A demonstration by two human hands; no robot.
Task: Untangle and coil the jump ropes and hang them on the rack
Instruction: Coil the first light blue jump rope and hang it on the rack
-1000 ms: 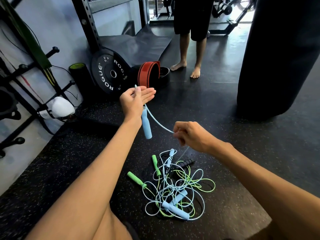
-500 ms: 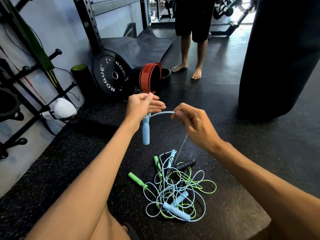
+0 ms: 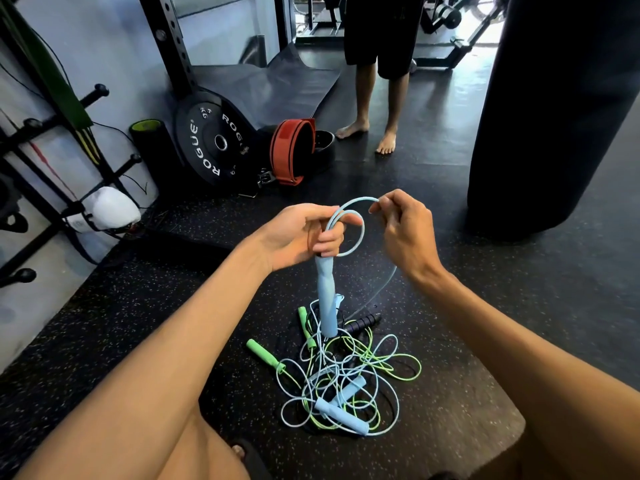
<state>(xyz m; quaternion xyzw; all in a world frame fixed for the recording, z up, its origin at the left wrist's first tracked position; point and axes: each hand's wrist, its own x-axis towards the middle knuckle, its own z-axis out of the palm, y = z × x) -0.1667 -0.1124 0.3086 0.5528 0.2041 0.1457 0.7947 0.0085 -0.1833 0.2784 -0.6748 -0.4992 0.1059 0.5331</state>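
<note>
**A:** In the head view, what's underfoot and around?

**B:** There's a black rubber floor [image 3: 104, 323] flecked with pale specks, and it turns glossier further back. On the left, a pale wall [image 3: 104, 46] carries a black pegged rack [image 3: 45, 161]. A green band [image 3: 52, 74] is slung over the rack and a white pouch-like thing [image 3: 110, 209] hangs lower down. A black perforated upright [image 3: 173, 53] stands behind, with a grey mat [image 3: 270, 88] spread on the floor past it. A black punching bag [image 3: 554, 116] fills the right side. A barefoot person [image 3: 381, 64] in dark shorts stands at the back.

**A:** Any writing?

**B:** A black weight plate [image 3: 211, 143] leaning at the foot of the upright reads ROGUE in white, twice round its face. The smaller marks are too fine to read. Just beside it are a black roller [image 3: 152, 140] with a green end and a red belt [image 3: 291, 150] standing on edge.

**A:** And the ropes?

**B:** The left hand [image 3: 301, 233] has its fingers curled round the top of a blue handle [image 3: 327, 296], which hangs straight down. The blue cord [image 3: 349, 233] makes a small loop at those fingers. The right hand [image 3: 405, 230] pinches the cord between thumb and fingertips at the end of a wider arc. Below, on the floor, lies the tangle [image 3: 346, 375] of blue, green and black ropes. A green handle [image 3: 265, 355] sticks out to its left and a black handle [image 3: 363, 322] lies at its far edge. The rack is well apart from it, off to the left.
</note>
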